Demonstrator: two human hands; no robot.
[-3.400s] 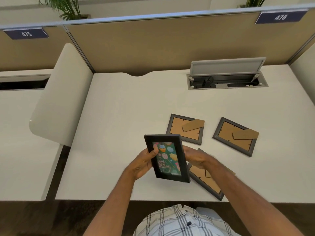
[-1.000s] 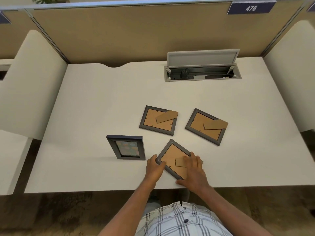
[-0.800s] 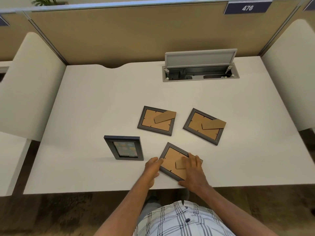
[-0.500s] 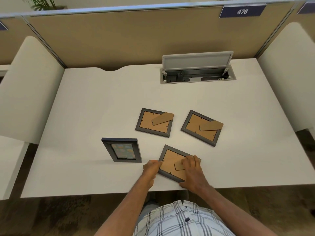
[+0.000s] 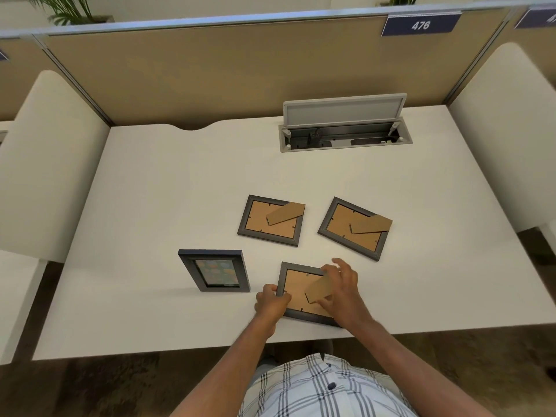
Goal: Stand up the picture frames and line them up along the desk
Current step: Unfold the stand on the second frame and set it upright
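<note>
One dark picture frame [image 5: 215, 273] stands upright on the white desk [image 5: 168, 188], its colourful picture facing me. A second frame [image 5: 296, 291] lies face down near the front edge, brown back up. My left hand [image 5: 272, 303] grips its left edge. My right hand [image 5: 340, 290] pinches its cardboard stand flap [image 5: 319, 288] and covers the frame's right side. Two more frames lie face down farther back, one in the middle [image 5: 271, 220] and one to the right [image 5: 355, 227], each with its flap showing.
An open grey cable box [image 5: 344, 127] with its lid raised is set into the desk at the back right. A tan partition [image 5: 240, 64] closes off the far edge. White curved side panels [image 5: 45, 164] flank the desk on the left and right.
The first frame was set standing on the left. Both hands went to the nearest face-down frame, turned it squarer to me, and my right hand took hold of its stand flap.
</note>
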